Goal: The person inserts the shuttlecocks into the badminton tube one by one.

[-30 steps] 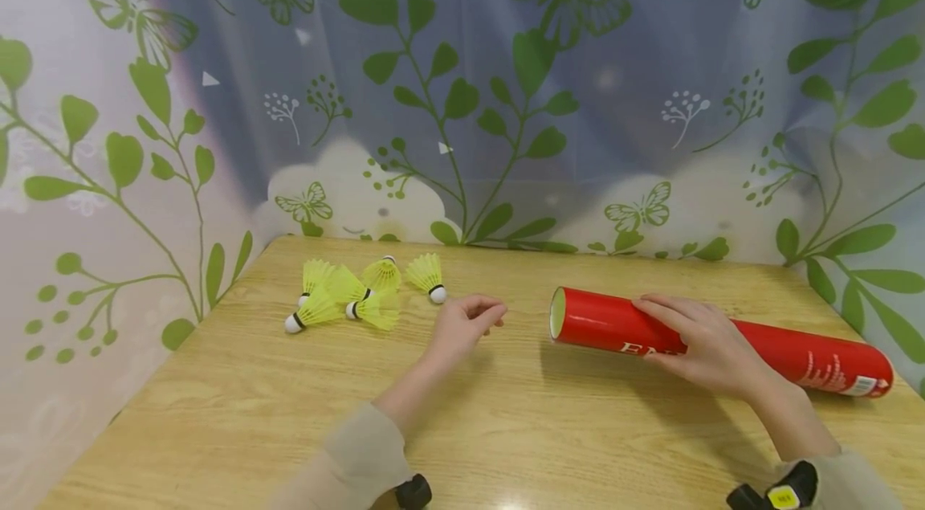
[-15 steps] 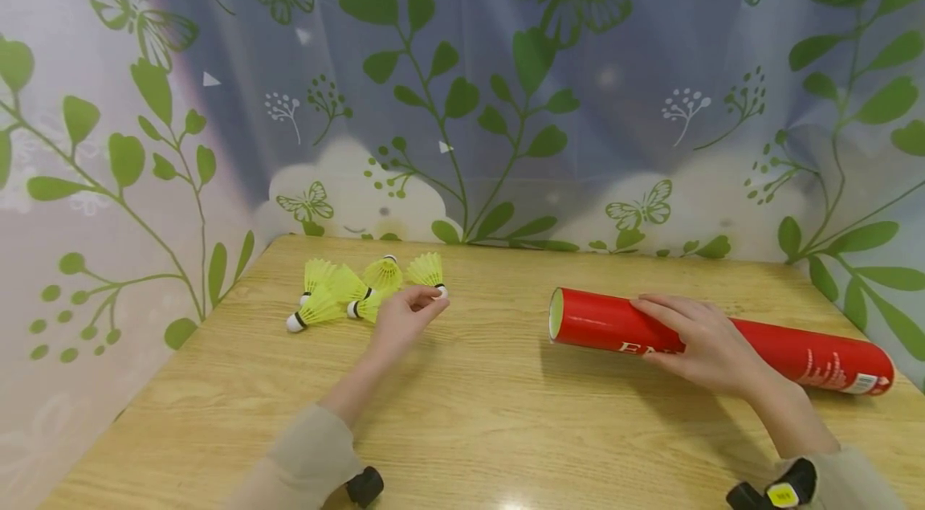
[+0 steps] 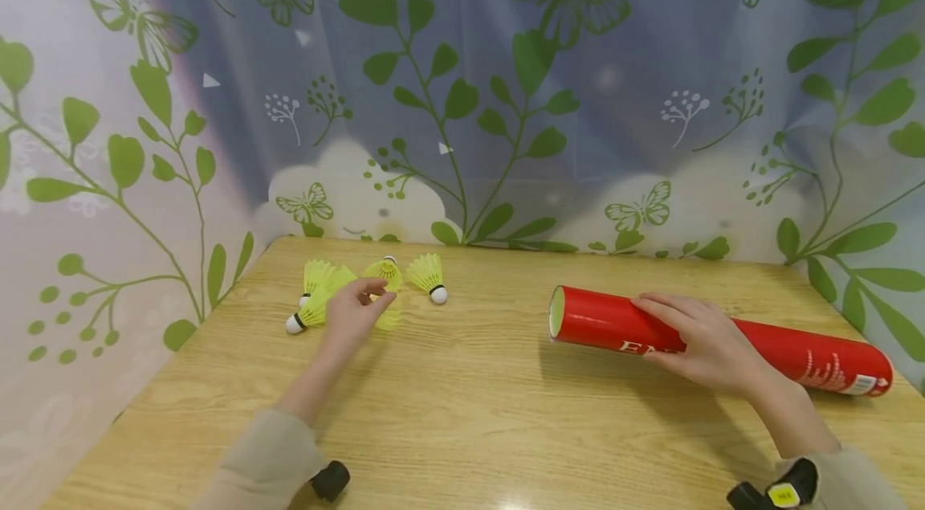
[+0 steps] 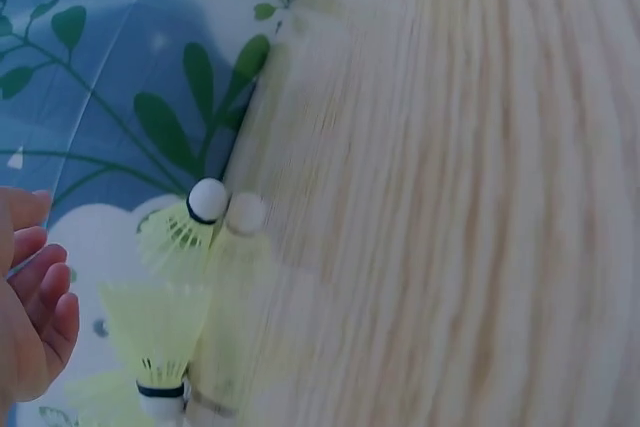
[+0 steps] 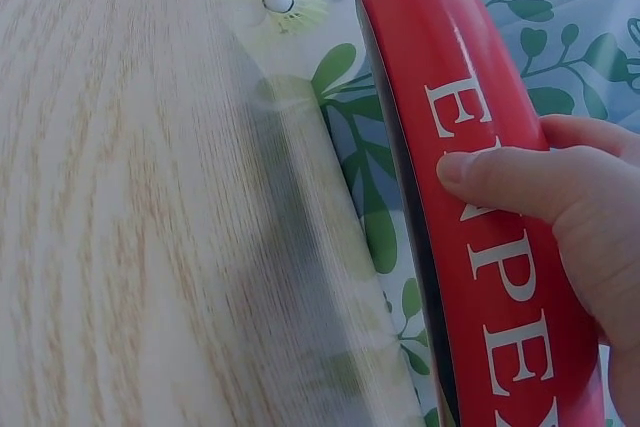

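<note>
Several yellow plastic shuttlecocks with white heads and black bands lie in a loose group on the left of the table. Over this group is my left hand (image 3: 350,317), its fingers loosely bent and nothing held, as the left wrist view also shows. It hides part of the middle ones; a front-left shuttlecock (image 3: 307,317) and one at the right end (image 3: 428,279) stay visible. My right hand (image 3: 711,345) grips a long red shuttlecock tube (image 3: 596,319) around its middle, thumb on the near side. The tube's uncapped end points left, toward the shuttlecocks.
The wooden table (image 3: 462,430) ends at a patterned curtain (image 3: 462,92) with green leaves and butterflies. Curtain fabric also hangs along the left and right sides. Each wrist wears a black camera strap (image 3: 331,481).
From near the table's middle, my left hand has moved left, past the rightmost shuttlecock, to above the group. My right hand and the tube have stayed in place.
</note>
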Tool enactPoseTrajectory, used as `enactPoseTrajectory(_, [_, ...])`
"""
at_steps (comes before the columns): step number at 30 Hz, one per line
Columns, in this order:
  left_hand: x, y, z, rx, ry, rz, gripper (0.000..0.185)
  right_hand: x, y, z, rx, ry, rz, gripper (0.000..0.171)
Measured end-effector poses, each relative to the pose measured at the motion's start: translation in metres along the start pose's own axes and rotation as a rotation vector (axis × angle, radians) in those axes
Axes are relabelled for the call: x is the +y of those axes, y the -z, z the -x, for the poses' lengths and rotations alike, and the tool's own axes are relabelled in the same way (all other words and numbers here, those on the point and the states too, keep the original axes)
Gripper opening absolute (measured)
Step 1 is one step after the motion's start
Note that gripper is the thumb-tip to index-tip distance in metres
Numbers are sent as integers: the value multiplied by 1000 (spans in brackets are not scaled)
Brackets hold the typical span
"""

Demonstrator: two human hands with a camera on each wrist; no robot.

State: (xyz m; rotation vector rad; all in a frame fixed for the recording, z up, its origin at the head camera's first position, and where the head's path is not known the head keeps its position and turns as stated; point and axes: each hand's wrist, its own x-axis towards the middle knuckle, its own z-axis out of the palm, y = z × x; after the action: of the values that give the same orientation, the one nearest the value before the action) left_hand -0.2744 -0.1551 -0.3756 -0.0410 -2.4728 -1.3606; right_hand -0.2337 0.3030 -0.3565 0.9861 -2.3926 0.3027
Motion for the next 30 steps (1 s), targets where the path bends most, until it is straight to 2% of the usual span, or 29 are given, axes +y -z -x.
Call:
enactPoseTrajectory(3, [-5, 5, -3, 0, -8, -58, 29, 1, -1, 0, 9, 12, 0, 77])
enactPoseTrajectory(11, [-13, 12, -7, -53, 23, -151, 39, 2, -2, 1, 11, 19, -2, 77])
enactPoseTrajectory(23, [-19, 9, -10, -112, 77, -160, 50, 3, -4, 2, 21, 29, -2, 77])
enactPoseTrajectory(30, [-22, 6, -12, -108, 79, -185, 47, 2, -3, 3, 16, 20, 2, 78])
